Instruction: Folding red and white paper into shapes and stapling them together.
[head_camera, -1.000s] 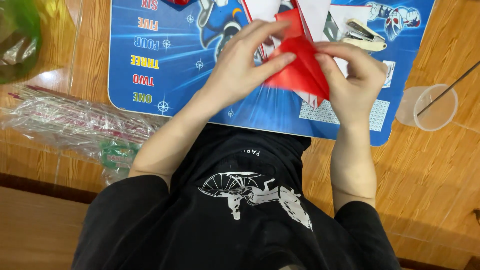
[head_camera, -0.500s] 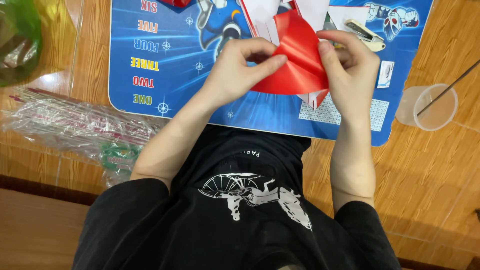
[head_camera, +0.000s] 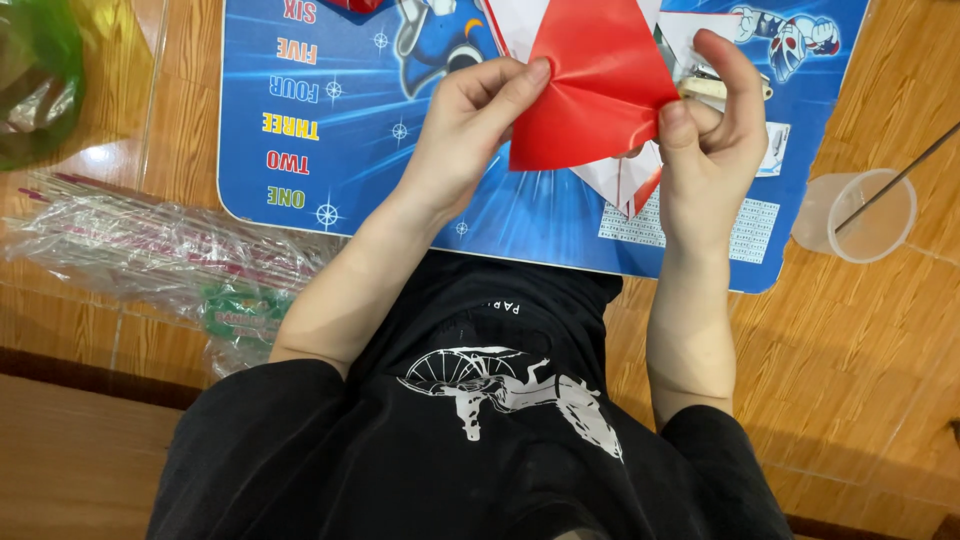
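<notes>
We see both hands raised over a blue printed placemat (head_camera: 350, 120) that lies on a wooden table (head_camera: 860, 340), and between them they hold a folded sheet of red paper (head_camera: 590, 85), lifted clear of the mat rather than pressed flat on it. The left hand (head_camera: 465, 125) pinches the paper's left edge at about nine o'clock, thumb on top and fingers curled behind, which looks to us like a way of keeping the fold from springing open. The right hand (head_camera: 715, 130) grips the opposite edge at about three o'clock, thumb and forefinger closed on the corner, the other fingers bent back out of the way; held at two sides like this, the sheet stays taut and its crease faces the person. The paper's white underside shows at twelve o'clock and again below the right hand, so we judge the sheet to be coloured on one face only. A stapler (head_camera: 725, 85) lies on the mat just behind the right hand, partly hidden. A clear plastic cup (head_camera: 860, 215) with a thin stick in it stands off the mat at three o'clock, and a plastic bag of thin sticks (head_camera: 160, 250) lies at eight o'clock, both well apart from the hands.
</notes>
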